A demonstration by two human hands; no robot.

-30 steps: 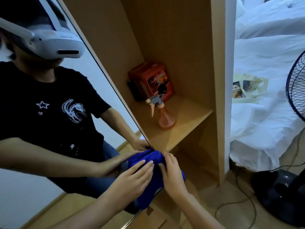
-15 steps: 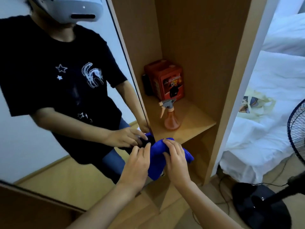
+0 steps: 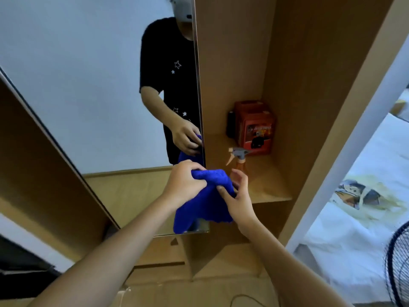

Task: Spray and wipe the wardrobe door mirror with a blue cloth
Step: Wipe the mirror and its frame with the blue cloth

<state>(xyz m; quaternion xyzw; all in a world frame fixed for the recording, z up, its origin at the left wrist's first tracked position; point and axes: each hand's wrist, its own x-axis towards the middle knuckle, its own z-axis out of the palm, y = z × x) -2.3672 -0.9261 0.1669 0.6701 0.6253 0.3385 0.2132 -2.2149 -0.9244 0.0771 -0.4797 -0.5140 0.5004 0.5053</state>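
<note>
Both hands are bunching the blue cloth point(image 3: 205, 196) at the mirror point(image 3: 99, 107) edge: the left hand point(image 3: 184, 185) clenches its top, the right hand point(image 3: 238, 196) pinches its side. This looks like regripping between wipes; next, the wad should press flat onto the glass at ten o'clock, or the spray bottle point(image 3: 238, 160) at one o'clock gets fetched.

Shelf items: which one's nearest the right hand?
The orange spray bottle, at the shelf front just beyond the right hand; the red box sits further back.

Both forearms extended forward; left hand point(image 3: 184, 183) fingers curled, gripping blue cloth point(image 3: 204, 201); right hand point(image 3: 238, 196) thumb pinching it, fingers spread
</note>
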